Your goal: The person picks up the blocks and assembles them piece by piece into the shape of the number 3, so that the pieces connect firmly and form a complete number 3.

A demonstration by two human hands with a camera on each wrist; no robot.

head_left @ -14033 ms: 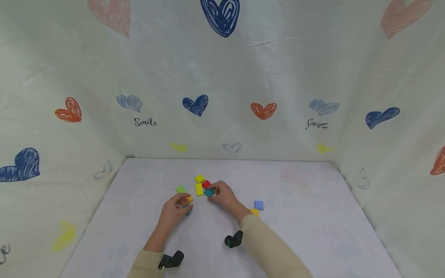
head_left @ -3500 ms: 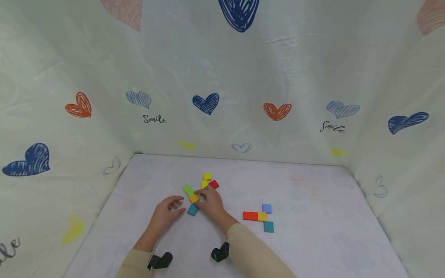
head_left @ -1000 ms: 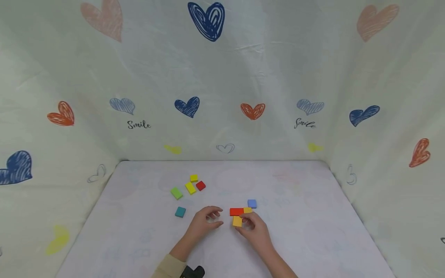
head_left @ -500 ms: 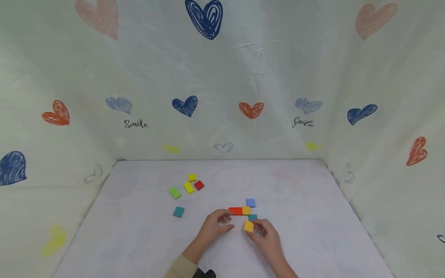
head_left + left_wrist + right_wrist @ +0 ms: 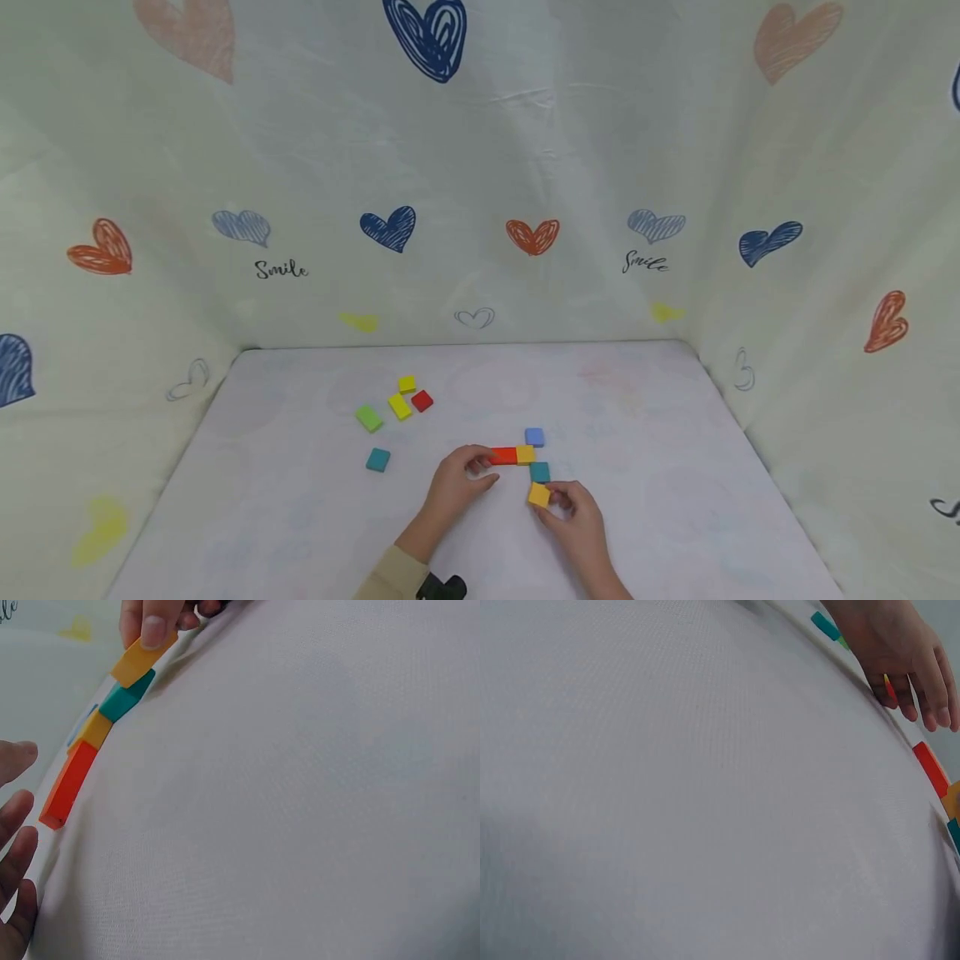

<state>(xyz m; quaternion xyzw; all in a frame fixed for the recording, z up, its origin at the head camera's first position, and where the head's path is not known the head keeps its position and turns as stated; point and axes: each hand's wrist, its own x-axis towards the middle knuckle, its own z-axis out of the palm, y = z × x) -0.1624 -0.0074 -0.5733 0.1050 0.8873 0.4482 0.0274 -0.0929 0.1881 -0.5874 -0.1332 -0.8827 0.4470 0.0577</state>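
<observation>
My right hand (image 5: 577,521) pinches an orange-yellow block (image 5: 538,495) between thumb and fingers, at the near edge of a teal block (image 5: 540,472). That teal block meets a corner of another orange-yellow block (image 5: 526,454), which adjoins a long red block (image 5: 504,456) on its left. Behind them lies a blue block (image 5: 534,437). Beside the red block's left end is my left hand (image 5: 456,487), its fingers spread and holding nothing. The left wrist view shows a gap between its fingertips (image 5: 26,836) and the red block (image 5: 69,784). The right wrist view cuts off the pinched block.
To the left on the white table (image 5: 300,517) lie a second teal block (image 5: 378,460), a light green block (image 5: 369,418), two yellow blocks (image 5: 400,407) and a small red block (image 5: 422,401). A heart-printed sheet (image 5: 465,167) walls the back and sides.
My right hand has carried the orange-yellow block from the left group to the near end of the right group's teal block. My left hand has followed rightward to the long red block.
</observation>
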